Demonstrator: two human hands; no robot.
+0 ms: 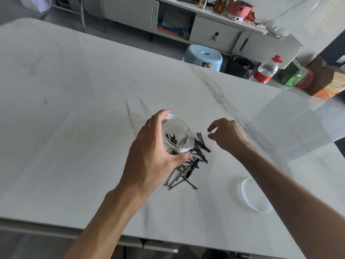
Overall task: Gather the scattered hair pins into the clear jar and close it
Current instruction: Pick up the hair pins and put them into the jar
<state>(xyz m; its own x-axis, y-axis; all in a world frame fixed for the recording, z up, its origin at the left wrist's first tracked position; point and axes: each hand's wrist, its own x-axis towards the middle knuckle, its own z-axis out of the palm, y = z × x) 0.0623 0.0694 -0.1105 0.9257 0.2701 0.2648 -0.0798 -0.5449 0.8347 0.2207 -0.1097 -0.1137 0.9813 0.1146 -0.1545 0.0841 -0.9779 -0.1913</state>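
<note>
My left hand (151,148) grips the clear jar (178,136), tilted so its open mouth faces right toward the pins. Several black hair pins lie inside it. A heap of black hair pins (190,163) is scattered on the white marble table (84,109), right beside and below the jar. My right hand (226,135) hovers just right of the jar, thumb and forefinger pinched on a small dark hair pin (210,131). The clear round lid (252,195) lies flat on the table to the lower right, partly under my right forearm.
Beyond the table's far edge stand a light blue stool (204,57), a black bin (239,66), a clear bottle with a red cap (267,71) and boxes (324,81). A grey cabinet (214,32) runs along the back.
</note>
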